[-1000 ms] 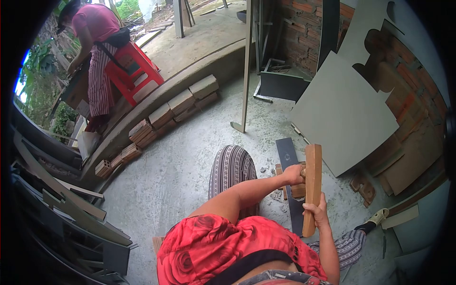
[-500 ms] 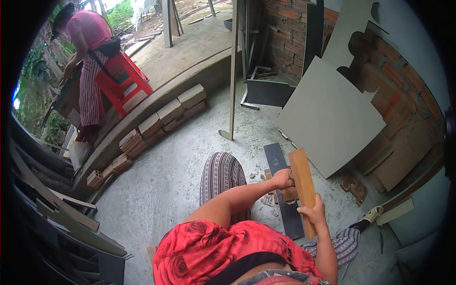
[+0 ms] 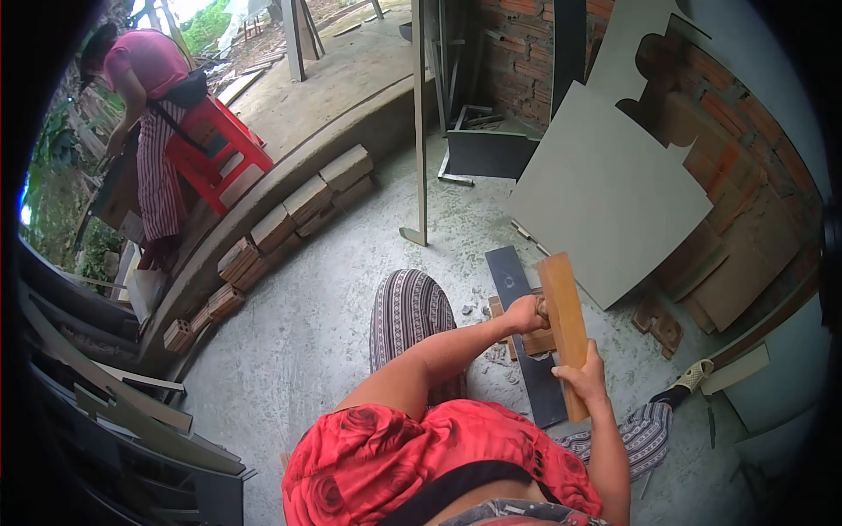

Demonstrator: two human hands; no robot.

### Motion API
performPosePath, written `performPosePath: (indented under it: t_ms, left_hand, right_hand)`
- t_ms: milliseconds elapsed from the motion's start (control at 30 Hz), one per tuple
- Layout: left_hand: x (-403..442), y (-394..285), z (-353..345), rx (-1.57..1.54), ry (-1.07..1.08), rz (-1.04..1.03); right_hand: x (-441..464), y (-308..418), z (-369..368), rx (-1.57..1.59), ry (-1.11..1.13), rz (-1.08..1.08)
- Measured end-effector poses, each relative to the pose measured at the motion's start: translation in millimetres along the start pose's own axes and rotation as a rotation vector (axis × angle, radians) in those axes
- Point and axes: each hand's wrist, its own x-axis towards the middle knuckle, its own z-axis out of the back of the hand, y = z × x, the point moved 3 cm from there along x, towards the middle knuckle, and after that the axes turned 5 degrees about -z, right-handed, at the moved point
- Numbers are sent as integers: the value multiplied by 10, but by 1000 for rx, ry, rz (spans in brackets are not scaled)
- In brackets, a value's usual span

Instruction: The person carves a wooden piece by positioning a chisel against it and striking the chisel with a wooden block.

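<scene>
From where I stand, the seated worker holds a long, honey-brown, squared wooden block (image 3: 564, 324) out in front, to the right of the raised left knee in patterned trousers (image 3: 408, 320). The left hand (image 3: 524, 314) has its fingers closed round a short, rounded, pale wooden handle (image 3: 543, 308) at the block's side, which seems to give that hand a firm hold near the upper end. The right hand (image 3: 586, 377) is clamped on the lower part, thumb laid over the face, other fingers partly hidden by the wood; gripping well apart like this probably keeps so long a piece from twisting. Beneath it, a narrow, dark grey, flat strip (image 3: 545, 405) lies slantwise over a reddish-brown block (image 3: 497, 309), perhaps so that it sits raised off the pale, dusty concrete floor (image 3: 307, 373). Grey crumbs (image 3: 467, 310) are scattered just beside the strip. Well apart, a row of reddish hollow bricks (image 3: 289, 221) lines the foot of the step, where another person in a pink top (image 3: 151, 66) sits on a red plastic stool (image 3: 206, 180).
</scene>
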Motion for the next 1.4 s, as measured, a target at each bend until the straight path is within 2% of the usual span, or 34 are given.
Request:
performPosePath:
  t_ms: [100, 433, 500, 633, 800, 900, 967, 1100, 1400]
  left_hand:
    - [11, 0, -37, -41, 42, -54]
    - [11, -5, -26, -29, 41, -86]
    - [-29, -38, -7, -44, 75, 3]
    - [2, 3, -21, -12, 48, -86]
    - [-58, -22, -35, -82, 74, -13]
    - [-54, -44, -12, -94, -54, -170]
    - [-28, -22, -13, -65, -62, -201]
    - [-35, -41, 21, -133, 4, -77]
    - [-26, -30, -1, -46, 9, -80]
  right_hand:
    - [-1, -59, -13, -59, -49, -97]
    - [-11, -84, -44, -10, -62, -36]
    - [-23, -59, -50, -23, -49, -63]
    - [6, -151, -65, -69, -62, -13]
    - [-17, -130, -71, -65, -37, -67]
    - [-17, -148, -75, -110, -58, -40]
    - [5, -106, -87, -109, -66, -30]
    - [5, -121, -103, -63, -40, -62]
    - [10, -140, -168, 67, -8, -77]
